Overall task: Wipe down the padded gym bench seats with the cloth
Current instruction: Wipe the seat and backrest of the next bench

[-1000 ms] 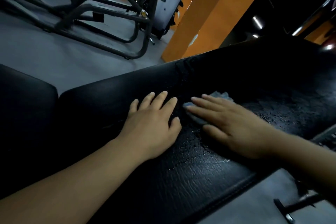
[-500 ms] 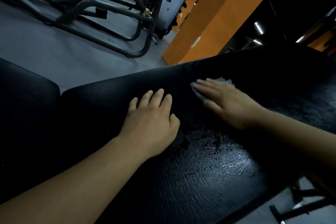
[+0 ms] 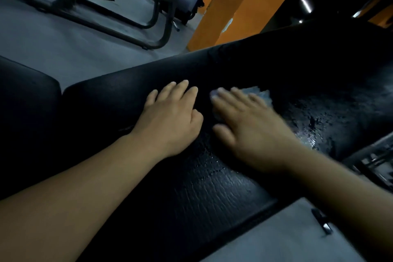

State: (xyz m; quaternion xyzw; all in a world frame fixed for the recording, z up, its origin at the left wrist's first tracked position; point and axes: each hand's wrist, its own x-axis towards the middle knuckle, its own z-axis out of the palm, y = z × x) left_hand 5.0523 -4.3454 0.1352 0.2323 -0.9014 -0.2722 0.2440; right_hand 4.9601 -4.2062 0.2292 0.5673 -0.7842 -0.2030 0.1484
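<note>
A long black padded bench seat (image 3: 212, 193) runs from lower centre up to the right, its surface wet and shiny. My left hand (image 3: 170, 117) rests flat on the pad with fingers straight. Just right of it, my right hand (image 3: 248, 127) presses flat on a pale blue cloth (image 3: 260, 93), which shows only past the fingertips. The right hand is motion-blurred. A second black pad (image 3: 25, 100) sits at the left, separated by a narrow gap.
Grey floor (image 3: 53, 38) lies beyond the bench. A dark metal machine frame (image 3: 146, 17) stands at the upper left, and an orange pillar (image 3: 240, 4) rises behind the bench. Metal bench parts (image 3: 372, 159) show at the right edge.
My right hand with the cloth went away from me along the pad, then slid back toward me and closer to the left hand. The left hand stayed planted.
</note>
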